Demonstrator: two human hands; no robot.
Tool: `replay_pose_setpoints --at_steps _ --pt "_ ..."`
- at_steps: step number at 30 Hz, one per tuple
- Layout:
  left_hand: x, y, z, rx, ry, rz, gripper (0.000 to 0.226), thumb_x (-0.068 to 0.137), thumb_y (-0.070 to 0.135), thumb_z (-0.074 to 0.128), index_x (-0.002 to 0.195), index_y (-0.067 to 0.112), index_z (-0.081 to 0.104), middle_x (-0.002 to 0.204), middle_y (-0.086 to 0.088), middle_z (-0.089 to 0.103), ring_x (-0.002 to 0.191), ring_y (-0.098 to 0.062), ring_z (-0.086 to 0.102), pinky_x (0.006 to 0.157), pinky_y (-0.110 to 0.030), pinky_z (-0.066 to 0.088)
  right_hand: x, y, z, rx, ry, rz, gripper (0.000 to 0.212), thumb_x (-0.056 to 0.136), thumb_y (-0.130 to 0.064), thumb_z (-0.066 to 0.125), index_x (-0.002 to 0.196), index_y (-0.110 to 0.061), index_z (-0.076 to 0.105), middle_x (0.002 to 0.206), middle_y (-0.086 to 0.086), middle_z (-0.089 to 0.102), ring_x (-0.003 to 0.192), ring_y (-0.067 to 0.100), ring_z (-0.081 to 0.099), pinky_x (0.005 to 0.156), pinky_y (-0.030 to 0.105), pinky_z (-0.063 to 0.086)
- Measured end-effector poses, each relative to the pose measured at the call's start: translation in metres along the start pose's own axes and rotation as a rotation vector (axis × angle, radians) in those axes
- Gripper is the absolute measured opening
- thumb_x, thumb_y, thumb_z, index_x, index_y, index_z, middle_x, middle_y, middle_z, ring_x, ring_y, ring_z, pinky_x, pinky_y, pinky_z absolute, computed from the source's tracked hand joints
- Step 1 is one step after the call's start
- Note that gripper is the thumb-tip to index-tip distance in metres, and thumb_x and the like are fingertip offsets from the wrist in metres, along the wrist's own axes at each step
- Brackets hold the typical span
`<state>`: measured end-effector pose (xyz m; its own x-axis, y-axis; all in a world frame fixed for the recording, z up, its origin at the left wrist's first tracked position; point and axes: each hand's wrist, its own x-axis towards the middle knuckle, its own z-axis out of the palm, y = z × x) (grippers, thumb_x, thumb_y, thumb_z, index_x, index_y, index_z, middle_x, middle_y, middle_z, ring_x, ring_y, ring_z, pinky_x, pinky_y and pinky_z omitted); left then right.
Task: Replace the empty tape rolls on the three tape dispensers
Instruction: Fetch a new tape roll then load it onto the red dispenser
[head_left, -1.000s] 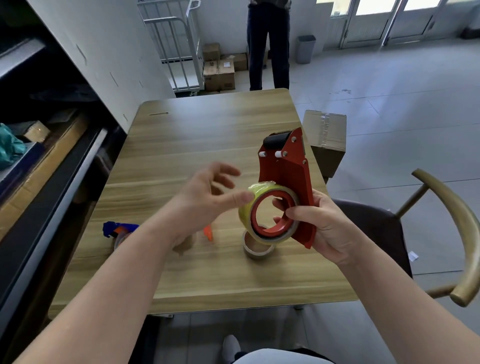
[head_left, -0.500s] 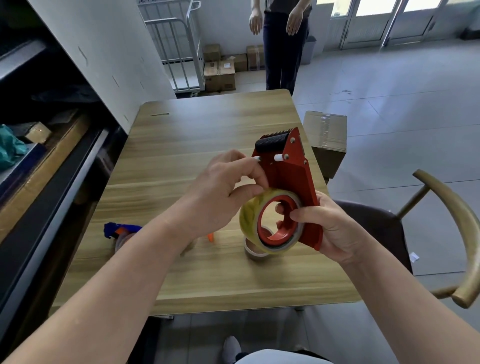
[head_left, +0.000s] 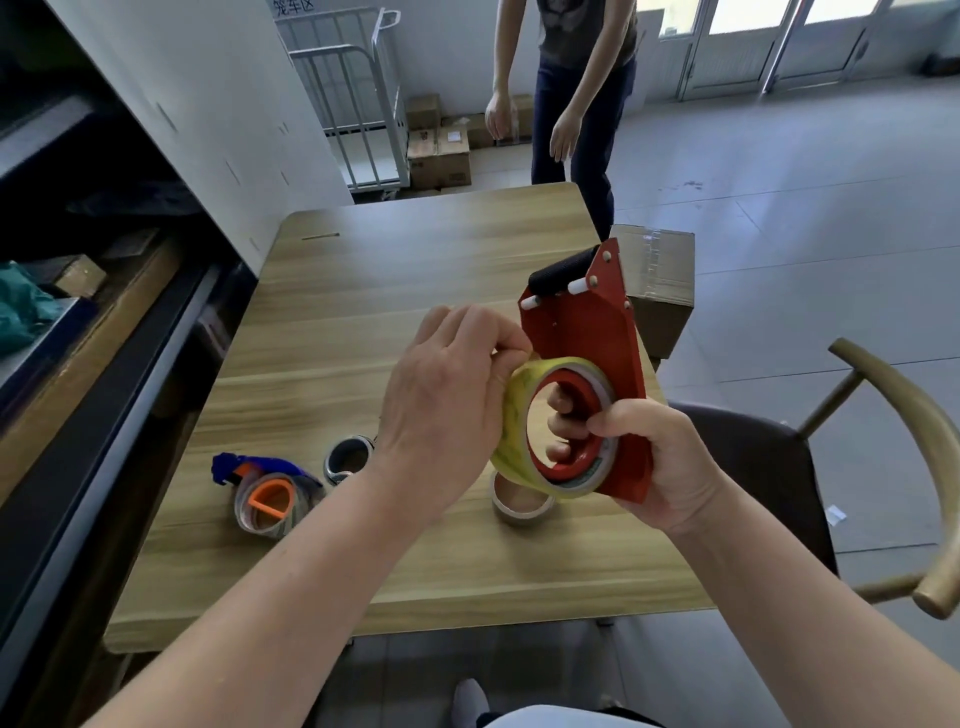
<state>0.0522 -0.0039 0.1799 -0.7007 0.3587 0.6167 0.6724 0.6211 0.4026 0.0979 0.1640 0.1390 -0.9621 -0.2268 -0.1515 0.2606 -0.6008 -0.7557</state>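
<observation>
I hold a red tape dispenser (head_left: 584, 338) above the wooden table (head_left: 395, 291), its black roller pointing away from me. A yellowish clear tape roll (head_left: 511, 415) sits on its red hub. My right hand (head_left: 654, 462) grips the dispenser's lower part, fingers showing through the hub. My left hand (head_left: 441, 400) pinches the roll's upper left edge. Below them an empty cardboard core (head_left: 519, 504) lies on the table. A blue and orange dispenser (head_left: 265, 488) with tape lies at the left, beside a dark roll (head_left: 348, 457).
A person (head_left: 571, 88) stands at the table's far end. A cardboard box (head_left: 660, 280) sits on the floor at the right, a wooden chair (head_left: 883, 467) is near my right arm, dark shelving (head_left: 78, 312) runs along the left, and a metal cart (head_left: 358, 104) stands behind.
My left hand went from open beside the roll to pinching its upper edge. The dispenser tilted slightly. The person at the far end stepped closer.
</observation>
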Motion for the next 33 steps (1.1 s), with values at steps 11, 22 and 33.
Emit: replay_pose_setpoints --at_steps 11,22,33 --pt "-0.01 0.005 0.009 -0.129 0.107 -0.117 0.011 0.092 0.021 0.04 0.096 0.02 0.051 0.089 0.005 0.054 0.076 -0.014 0.053 0.06 -0.029 0.048 0.0 -0.002 -0.001 -0.004 -0.007 -0.047 0.048 0.054 -0.006 0.066 0.102 -0.008 0.061 0.081 0.004 0.063 0.075 0.017 0.06 0.067 0.032 0.055" --pt "-0.001 -0.001 -0.018 -0.565 -0.563 -0.803 0.039 0.072 0.043 0.077 0.109 0.031 0.069 0.102 0.012 0.073 0.098 -0.009 0.067 0.089 -0.038 0.057 -0.002 -0.008 -0.007 -0.262 0.11 -0.144 0.047 0.078 -0.01 0.065 0.123 -0.013 0.056 0.094 0.003 0.068 0.086 0.016 0.066 0.076 0.028 0.055" --pt "0.008 -0.033 -0.023 -0.511 -0.508 -0.892 0.014 0.092 0.017 0.065 0.103 0.014 0.072 0.093 -0.007 0.075 0.092 -0.023 0.071 0.081 -0.04 0.06 0.001 -0.02 -0.012 -0.486 0.146 0.093 0.074 0.066 -0.042 0.076 0.133 -0.024 0.051 0.125 0.007 0.066 0.113 0.023 0.066 0.096 0.045 0.05"
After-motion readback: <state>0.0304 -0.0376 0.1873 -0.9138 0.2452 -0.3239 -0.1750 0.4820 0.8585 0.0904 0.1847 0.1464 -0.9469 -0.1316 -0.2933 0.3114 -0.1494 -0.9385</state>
